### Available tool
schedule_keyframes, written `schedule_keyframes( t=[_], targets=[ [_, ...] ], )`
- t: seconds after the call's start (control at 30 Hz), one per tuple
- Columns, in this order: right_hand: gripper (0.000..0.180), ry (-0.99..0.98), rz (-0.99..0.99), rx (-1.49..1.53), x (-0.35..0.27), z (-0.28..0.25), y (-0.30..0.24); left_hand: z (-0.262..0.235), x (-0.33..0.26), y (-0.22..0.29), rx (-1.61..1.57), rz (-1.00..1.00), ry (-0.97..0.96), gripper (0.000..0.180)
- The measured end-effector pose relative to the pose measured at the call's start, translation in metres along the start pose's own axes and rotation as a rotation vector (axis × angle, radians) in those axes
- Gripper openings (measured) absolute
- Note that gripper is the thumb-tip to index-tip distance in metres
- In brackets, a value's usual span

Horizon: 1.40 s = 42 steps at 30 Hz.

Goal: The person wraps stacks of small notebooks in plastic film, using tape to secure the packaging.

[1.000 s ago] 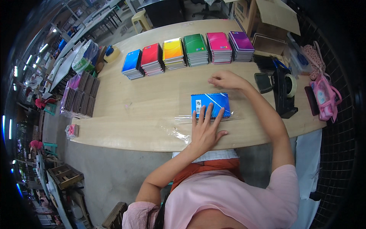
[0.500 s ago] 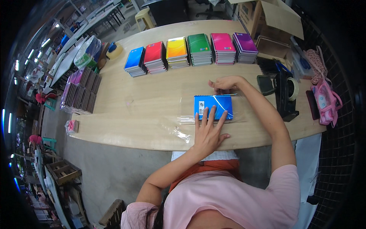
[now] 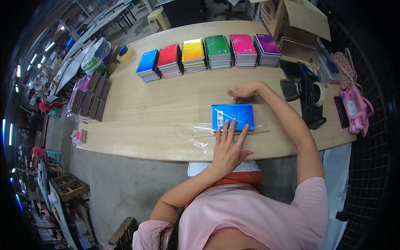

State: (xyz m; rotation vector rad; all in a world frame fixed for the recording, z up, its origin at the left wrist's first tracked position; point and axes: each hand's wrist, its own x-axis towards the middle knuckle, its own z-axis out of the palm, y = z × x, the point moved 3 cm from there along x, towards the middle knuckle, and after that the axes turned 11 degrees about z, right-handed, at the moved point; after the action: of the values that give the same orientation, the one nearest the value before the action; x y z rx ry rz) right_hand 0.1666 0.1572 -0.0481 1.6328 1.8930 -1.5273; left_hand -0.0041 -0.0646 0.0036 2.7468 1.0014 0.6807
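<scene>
Long pale wooden workbench [image 3: 166, 104] in a busy workshop, with 6 stacks of coloured spiral notebooks [image 3: 207, 54] lined up along the far edge. Near the front edge lies a blue spiral-bound notebook [image 3: 232, 116] inside a clear plastic sleeve [image 3: 208, 134] — flat, long axis running left-right, spiral on the far side. Left hand [image 3: 227, 150] presses it, fingers spread flat, gripping nothing. Right hand [image 3: 243, 90] pinches at the notebook's far edge — black tape dispenser [image 3: 310, 100] sits just right.

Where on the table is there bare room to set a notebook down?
Bare wood lies between the row of notebook stacks and the blue notebook, and left of it toward the brown packs. The right end, by the tape dispenser, is crowded.
</scene>
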Motion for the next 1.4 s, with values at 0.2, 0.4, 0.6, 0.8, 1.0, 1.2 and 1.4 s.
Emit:
schedule_keyframes(
  t=[0.2,0.4,0.6,0.8,1.0,1.2,1.4],
  targets=[
    [0.084,0.163,-0.221,0.151,-0.04,-0.003,0.014,0.002,-0.002,0.0,0.046,-0.018,-0.011,0.087],
    [0.055,0.599,-0.586,0.72,-0.155,0.051,0.052,0.003,0.0,-0.003,0.045,-0.04,-0.006,0.084],
    [0.056,0.82,-0.253,0.883,-0.131,0.095,0.075,0.005,0.003,-0.001,0.054,-0.024,-0.011,0.086],
    [0.035,1.107,-0.01,0.465,-0.127,0.075,0.083,0.002,0.01,0.003,0.096,-0.033,0.001,0.086],
    [0.026,1.178,-0.402,0.047,-0.125,0.017,-0.016,0.0,0.009,0.0,0.114,-0.061,0.016,0.082],
    [0.045,0.902,-0.024,-0.389,-0.01,-0.024,-0.031,0.005,0.01,-0.001,0.133,-0.037,0.002,0.081],
    [0.031,0.506,-0.055,-0.327,-0.002,-0.023,-0.044,0.006,0.006,-0.002,0.149,-0.054,0.025,0.082]
  ],
)
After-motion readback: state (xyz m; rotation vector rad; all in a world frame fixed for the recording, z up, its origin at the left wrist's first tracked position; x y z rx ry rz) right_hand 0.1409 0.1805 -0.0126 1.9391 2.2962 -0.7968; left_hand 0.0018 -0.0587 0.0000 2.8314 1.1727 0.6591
